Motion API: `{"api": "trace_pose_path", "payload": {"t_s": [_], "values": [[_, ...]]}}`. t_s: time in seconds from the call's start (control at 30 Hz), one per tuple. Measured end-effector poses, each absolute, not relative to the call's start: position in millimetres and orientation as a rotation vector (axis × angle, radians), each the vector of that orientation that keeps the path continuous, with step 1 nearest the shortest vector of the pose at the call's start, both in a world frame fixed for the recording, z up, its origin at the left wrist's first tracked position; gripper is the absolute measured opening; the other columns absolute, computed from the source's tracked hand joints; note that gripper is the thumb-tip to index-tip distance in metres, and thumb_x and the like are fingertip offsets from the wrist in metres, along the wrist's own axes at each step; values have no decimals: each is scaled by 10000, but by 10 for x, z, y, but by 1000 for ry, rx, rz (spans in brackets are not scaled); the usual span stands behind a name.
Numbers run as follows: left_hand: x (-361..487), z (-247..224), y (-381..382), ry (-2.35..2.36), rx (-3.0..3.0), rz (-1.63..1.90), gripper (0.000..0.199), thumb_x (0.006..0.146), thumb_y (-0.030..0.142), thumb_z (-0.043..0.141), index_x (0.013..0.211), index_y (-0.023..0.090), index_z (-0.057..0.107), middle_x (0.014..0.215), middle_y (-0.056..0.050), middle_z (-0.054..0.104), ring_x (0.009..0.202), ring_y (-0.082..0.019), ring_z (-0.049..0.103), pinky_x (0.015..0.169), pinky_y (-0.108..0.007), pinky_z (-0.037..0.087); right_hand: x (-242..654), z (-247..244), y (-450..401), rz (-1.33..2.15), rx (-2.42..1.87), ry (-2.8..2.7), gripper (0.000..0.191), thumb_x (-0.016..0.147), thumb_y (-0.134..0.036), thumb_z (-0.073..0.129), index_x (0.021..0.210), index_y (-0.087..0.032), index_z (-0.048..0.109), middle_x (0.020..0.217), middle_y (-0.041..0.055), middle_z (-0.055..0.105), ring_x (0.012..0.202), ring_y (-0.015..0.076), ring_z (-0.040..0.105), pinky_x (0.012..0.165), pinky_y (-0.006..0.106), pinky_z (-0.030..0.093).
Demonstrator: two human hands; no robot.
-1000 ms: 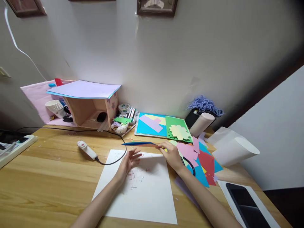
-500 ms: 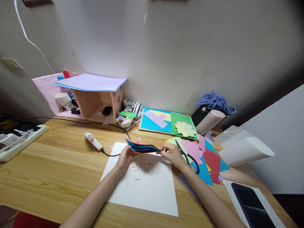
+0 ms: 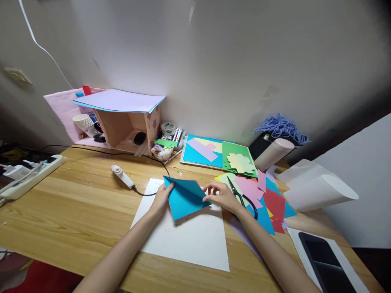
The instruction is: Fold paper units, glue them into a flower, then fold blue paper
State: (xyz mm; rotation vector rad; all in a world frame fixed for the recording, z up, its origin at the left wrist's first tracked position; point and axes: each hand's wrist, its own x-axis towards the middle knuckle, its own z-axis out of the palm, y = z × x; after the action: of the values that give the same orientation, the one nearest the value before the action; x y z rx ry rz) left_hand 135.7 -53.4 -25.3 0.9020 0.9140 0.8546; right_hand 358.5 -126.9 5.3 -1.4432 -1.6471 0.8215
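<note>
Gripping folded blue paper (image 3: 185, 203) by its left edge: left hand (image 3: 161, 199), thumb on top. Right hand (image 3: 222, 196) has fingers curled at the paper's right corner; can't tell if pinching or only touching. Paper is at frame center, over white sheet (image 3: 195, 252) on wooden tabletop (image 3: 76, 207). Black-handled scissors (image 3: 254, 211) lie right of center on colored paper pieces (image 3: 274, 204). White corded device (image 3: 122, 176) left of center, phone (image 3: 325, 262) lower right.

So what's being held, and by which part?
Creased blue paper: the left hand grips its left edge; the right hand is at its right corner, grip unclear.
</note>
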Motion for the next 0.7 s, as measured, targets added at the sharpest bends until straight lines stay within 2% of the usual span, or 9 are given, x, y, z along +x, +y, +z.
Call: {"api": "trace_pose_path", "payload": {"t_s": [0.17,0.43,0.6,0.7], "values": [[1362,-229,-563,927,966,809,423,698,471,622,959,139,594,906,-74,678,796,-219,615,723,-324,464,3585,48,-1264,702,-1521,-1576,212,737,-366,615,617,-192,590,648,13,609,606,140,550,574,258,417],[1376,-259,-568,1016,1105,803,406,708,515,571,871,144,597,651,-20,631,667,-194,598,603,-281,447,3590,-11,-1251,748,-1667,-1437,245,744,-365,570,590,-174,570,607,12,589,548,136,520,540,248,400],[1352,-291,-553,1072,1072,772,371,682,506,588,761,144,562,485,31,530,422,-136,489,431,-242,368,3743,60,-1230,656,-1657,-1468,356,777,-411,534,521,-166,501,530,-11,493,540,124,456,535,241,349],[1392,-260,-509,1087,1025,830,332,653,452,620,753,140,568,555,7,584,496,-150,533,477,-245,400,3935,228,-1246,553,-1640,-1293,361,740,-456,578,541,-167,491,537,-15,479,541,125,455,529,239,358]]}}
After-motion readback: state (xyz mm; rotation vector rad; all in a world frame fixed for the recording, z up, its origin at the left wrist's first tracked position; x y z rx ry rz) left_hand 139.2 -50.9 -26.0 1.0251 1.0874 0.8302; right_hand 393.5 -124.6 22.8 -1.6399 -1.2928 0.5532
